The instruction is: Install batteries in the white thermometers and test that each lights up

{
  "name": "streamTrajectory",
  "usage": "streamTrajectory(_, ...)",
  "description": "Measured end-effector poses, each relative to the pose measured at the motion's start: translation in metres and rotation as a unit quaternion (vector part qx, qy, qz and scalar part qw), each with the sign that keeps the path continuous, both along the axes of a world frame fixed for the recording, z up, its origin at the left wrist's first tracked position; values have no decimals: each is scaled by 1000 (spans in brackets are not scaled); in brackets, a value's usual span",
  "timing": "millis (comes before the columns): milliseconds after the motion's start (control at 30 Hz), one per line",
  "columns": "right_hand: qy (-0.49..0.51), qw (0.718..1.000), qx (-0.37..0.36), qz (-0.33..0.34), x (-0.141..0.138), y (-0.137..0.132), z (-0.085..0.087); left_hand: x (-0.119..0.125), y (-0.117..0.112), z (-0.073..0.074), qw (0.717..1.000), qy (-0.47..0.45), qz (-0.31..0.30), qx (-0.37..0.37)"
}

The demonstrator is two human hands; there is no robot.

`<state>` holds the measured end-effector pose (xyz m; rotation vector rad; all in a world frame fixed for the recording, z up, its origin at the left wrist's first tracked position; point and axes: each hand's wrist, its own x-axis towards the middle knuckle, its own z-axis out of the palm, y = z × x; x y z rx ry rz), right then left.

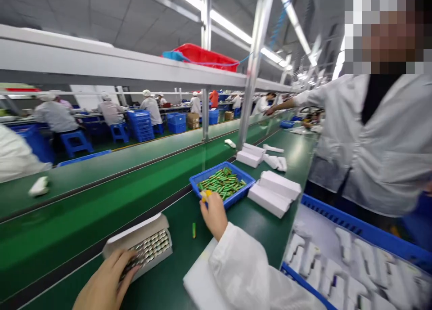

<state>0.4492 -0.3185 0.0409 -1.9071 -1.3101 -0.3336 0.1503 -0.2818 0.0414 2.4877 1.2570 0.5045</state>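
Note:
My left hand [108, 278] is curled over the near end of an open white cardboard box [151, 260], fingers and thumb on either side of its contents. Batteries [153, 249] stand packed in rows inside, silver ends up. At the near edge of a blue tray [241, 195], my right hand [216, 213] has its fingers closed together; yellow covers or pieces show at the fingertips, and anything pinched there is hidden. Loose green batteries [222, 181] fill the tray. One green battery [194, 230] lies on the green bench between the box and the tray.
Opened white boxes [275, 193] stand right of the tray. A white foam block [202, 278] lies under my right forearm. Blue crates [357, 224] with white-wrapped items are at right, beside a co-worker in a white coat [381, 143]. A metal post [253, 71] rises behind the tray.

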Motion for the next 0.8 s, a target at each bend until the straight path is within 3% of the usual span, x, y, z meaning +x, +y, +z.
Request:
streamTrajectory(100, 6, 1000, -27, 11, 4, -1, 4, 10, -20, 32, 995, 92, 16, -34)
streamTrajectory(167, 4, 999, -42, 24, 4, 0, 5, 16, -24, 42, 993, 112, 27, -40)
streamTrajectory(267, -10, 994, -80, 68, -8, 1, 1, 18, -24, 43, 992, 113, 39, -44)
streamTrajectory(400, -42, 976, -159, 143, -43, 2, -16, 15, -25, 40, 993, 103, 40, -45)
streamTrajectory(600, -61, 967, -200, 144, -55, 12, -37, 16, -28, 42, 995, 82, 34, -45)
streamTrajectory(700, -59, 976, -162, 130, -44, 16, -28, 16, -27, 42, 995, 78, 39, -47)
streamTrajectory(800, -45, 993, -76, 80, -23, 13, -4, 16, -28, 42, 995, 72, 48, -48)
